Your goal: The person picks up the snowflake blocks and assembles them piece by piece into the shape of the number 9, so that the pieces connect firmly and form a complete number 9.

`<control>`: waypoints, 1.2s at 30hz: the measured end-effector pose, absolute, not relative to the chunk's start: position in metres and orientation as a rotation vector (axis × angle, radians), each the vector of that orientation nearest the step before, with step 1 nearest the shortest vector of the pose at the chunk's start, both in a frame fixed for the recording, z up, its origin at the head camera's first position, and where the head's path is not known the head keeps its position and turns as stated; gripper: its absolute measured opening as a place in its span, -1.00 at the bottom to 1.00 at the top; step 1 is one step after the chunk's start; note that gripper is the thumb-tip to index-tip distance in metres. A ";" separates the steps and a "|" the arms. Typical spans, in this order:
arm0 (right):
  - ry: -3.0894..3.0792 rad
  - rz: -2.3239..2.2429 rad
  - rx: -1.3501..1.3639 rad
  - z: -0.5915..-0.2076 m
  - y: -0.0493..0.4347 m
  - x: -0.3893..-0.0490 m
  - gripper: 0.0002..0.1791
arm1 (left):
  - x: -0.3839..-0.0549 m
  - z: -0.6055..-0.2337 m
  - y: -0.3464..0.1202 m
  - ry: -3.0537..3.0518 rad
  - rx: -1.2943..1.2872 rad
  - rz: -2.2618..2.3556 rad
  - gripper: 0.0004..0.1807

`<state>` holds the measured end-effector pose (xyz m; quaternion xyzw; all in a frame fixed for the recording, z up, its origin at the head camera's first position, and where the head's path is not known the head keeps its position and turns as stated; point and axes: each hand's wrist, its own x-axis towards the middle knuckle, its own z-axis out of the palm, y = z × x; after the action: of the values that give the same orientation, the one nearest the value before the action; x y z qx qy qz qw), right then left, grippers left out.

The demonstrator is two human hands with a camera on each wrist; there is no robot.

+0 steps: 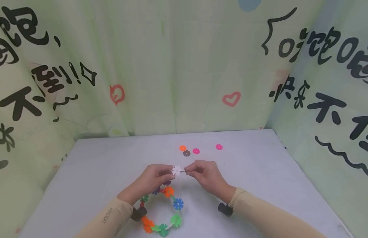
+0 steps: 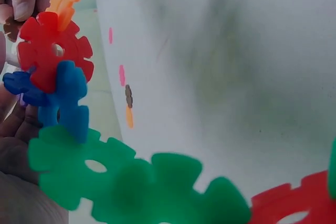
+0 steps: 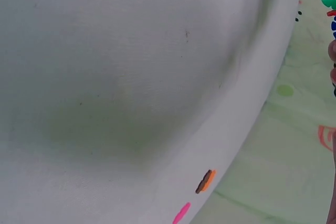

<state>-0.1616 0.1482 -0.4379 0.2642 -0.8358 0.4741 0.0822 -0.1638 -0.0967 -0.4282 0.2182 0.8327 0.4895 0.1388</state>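
My left hand pinches a white snowflake disc between thumb and fingers. Opposite it, my right hand pinches a thin dark disc, seen edge-on with its edge at the white one; the left wrist view shows it as brown. A loop of linked snowflake discs hangs below the left hand, with a blue disc, a light green disc and an orange disc among them. Close to the left wrist camera are a red disc and green discs of this chain.
Loose discs lie toward the back of the white table: one orange, one brown and two pink, one nearer and one farther right. Printed curtains surround the table at the back and sides.
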 end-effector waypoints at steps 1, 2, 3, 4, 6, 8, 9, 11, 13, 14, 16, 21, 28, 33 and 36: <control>-2.495 1.407 0.791 -0.438 0.148 -0.161 -0.79 | -0.164 -0.428 -0.097 2.408 0.631 1.414 -0.64; -2.493 1.397 0.794 -0.437 0.148 -0.161 -0.79 | -0.164 -0.427 -0.096 2.407 0.629 1.412 -0.64; -2.491 1.393 0.797 -0.437 0.148 -0.161 -0.79 | -0.164 -0.427 -0.096 2.405 0.626 1.411 -0.64; -2.491 1.389 0.798 -0.437 0.148 -0.161 -0.79 | -0.164 -0.427 -0.095 2.404 0.627 1.413 -0.64; -2.493 1.372 0.801 -0.438 0.149 -0.160 -0.79 | -0.163 -0.427 -0.094 2.400 0.630 1.417 -0.65; -2.502 1.348 0.817 -0.439 0.149 -0.160 -0.78 | -0.163 -0.427 -0.094 2.393 0.620 1.412 -0.65; -2.507 1.334 0.827 -0.439 0.149 -0.160 -0.78 | -0.163 -0.428 -0.094 2.392 0.619 1.408 -0.65; -2.512 1.321 0.849 -0.438 0.150 -0.160 -0.77 | -0.162 -0.429 -0.095 2.387 0.618 1.402 -0.65; -2.531 1.348 0.828 -0.437 0.151 -0.160 -0.77 | -0.162 -0.431 -0.096 2.387 0.612 1.401 -0.63; -2.546 1.385 0.796 -0.436 0.152 -0.160 -0.78 | -0.162 -0.431 -0.096 2.387 0.608 1.404 -0.62; -2.570 1.500 0.705 -0.435 0.154 -0.160 -0.81 | -0.162 -0.432 -0.097 2.390 0.596 1.413 -0.59; -2.578 1.729 0.544 -0.437 0.157 -0.163 -0.87 | -0.162 -0.431 -0.098 2.389 0.559 1.419 -0.54; -2.580 1.624 0.596 -0.439 0.153 -0.162 -0.82 | -0.162 -0.429 -0.096 2.391 0.608 1.429 -0.63; -2.535 1.648 0.599 -0.441 0.152 -0.161 -0.79 | -0.161 -0.430 -0.096 2.373 0.642 1.448 -0.68; -2.523 1.669 0.609 -0.443 0.152 -0.161 -0.78 | -0.162 -0.431 -0.096 2.371 0.644 1.451 -0.68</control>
<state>-0.1614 0.1516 -0.4427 0.1974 -0.8174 0.5405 0.0279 -0.1617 -0.0960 -0.4306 0.2232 0.8224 0.5032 0.1438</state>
